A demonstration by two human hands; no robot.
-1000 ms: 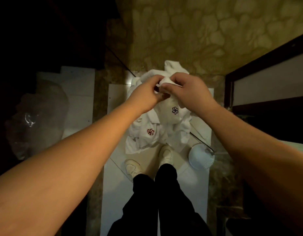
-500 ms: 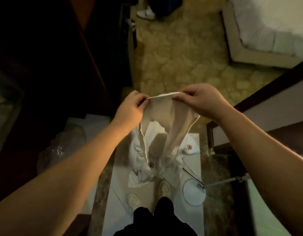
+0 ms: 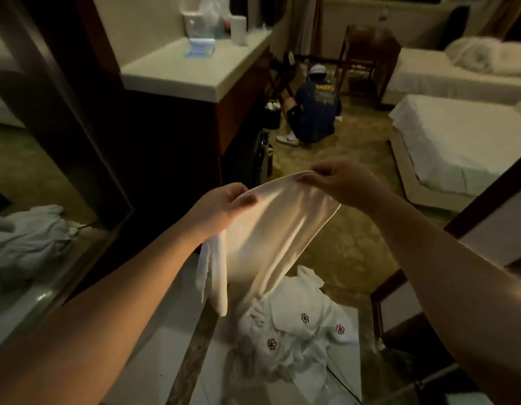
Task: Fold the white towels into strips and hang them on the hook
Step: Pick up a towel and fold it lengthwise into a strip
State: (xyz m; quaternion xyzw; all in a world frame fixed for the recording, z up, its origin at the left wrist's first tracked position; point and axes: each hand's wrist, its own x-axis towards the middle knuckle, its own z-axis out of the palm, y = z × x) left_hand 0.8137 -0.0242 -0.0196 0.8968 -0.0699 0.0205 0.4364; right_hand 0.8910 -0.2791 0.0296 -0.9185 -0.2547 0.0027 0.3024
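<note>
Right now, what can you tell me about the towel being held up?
The held towel is plain white, soft cloth, unfolded and slack. The left hand and right hand pinch its top edge, which sags a little between them. It hangs in loose folds, narrowing downward; its lower end meets the pile of white towels with small flower emblems on the floor.

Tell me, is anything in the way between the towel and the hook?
I can't tell: no hook shows in this view. Both the left hand and right hand already pinch the white towel by its top edge, with nothing between fingers and cloth.
</note>
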